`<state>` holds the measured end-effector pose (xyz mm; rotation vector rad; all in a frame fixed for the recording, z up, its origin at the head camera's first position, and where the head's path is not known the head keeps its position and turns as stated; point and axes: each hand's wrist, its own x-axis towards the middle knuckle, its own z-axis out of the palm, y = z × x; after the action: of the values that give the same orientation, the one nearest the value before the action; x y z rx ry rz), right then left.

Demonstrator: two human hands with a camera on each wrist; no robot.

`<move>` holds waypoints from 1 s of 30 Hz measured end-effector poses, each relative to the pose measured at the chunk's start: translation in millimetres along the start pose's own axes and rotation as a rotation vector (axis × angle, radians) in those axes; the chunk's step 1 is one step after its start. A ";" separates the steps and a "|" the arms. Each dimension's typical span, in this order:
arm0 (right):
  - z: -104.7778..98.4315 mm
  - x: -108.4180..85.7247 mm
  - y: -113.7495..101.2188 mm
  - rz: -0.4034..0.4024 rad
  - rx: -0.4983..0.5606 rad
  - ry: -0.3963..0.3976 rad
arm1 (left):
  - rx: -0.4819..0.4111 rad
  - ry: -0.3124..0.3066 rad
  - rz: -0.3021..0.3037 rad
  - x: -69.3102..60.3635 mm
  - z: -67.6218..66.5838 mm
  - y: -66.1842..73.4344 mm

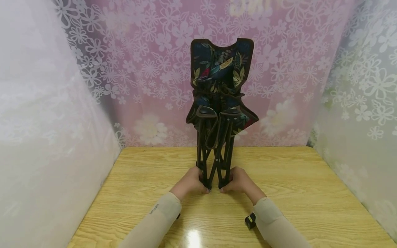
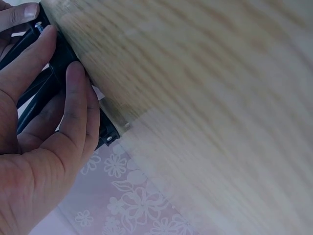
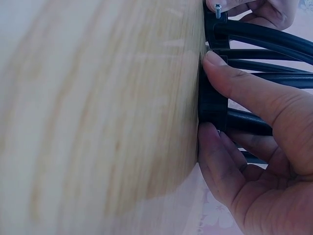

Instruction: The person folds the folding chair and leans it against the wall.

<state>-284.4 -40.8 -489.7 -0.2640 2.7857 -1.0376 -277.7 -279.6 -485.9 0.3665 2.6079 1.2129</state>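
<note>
A folding chair (image 1: pixel 221 69) with dark leaf-patterned fabric and black tube legs stands upright on the wooden table, its frame mostly folded together. At the near left foot, my left hand (image 1: pixel 193 181) pinches the black plastic foot (image 2: pixel 61 54) between thumb and fingers. My right hand (image 1: pixel 238 181) grips the near right foot (image 3: pixel 213 100) in the same manner. A screw (image 3: pixel 218 11) shows on the left foot in the right wrist view. The two near feet are slightly apart. The far feet are partly hidden behind the legs and hands.
The wooden table (image 1: pixel 149 172) reaches back to a pink flowered curtain (image 1: pixel 149 86). Pale sheeting hangs on the left (image 1: pixel 56 120) and flowered sheeting (image 1: pixel 359 103) on the right. A small black strap piece (image 1: pixel 250 220) is by the right wrist.
</note>
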 end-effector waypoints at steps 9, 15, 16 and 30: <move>-1.6 2.3 -2.0 -0.003 -0.002 0.001 | 0.004 0.001 0.007 1.8 -1.8 -0.4; -2.0 1.5 -2.2 -0.009 0.006 -0.009 | -0.004 -0.003 -0.001 1.7 -2.8 -0.6; -2.3 1.3 -2.5 -0.011 0.005 -0.010 | -0.004 0.000 -0.004 1.9 -3.1 -0.6; -1.0 -0.2 1.2 -0.002 0.018 -0.002 | -0.017 -0.001 0.007 1.0 -0.4 0.0</move>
<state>-284.6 -39.2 -489.7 -0.2659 2.7731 -1.0616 -278.8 -279.6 -485.7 0.3737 2.5962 1.2363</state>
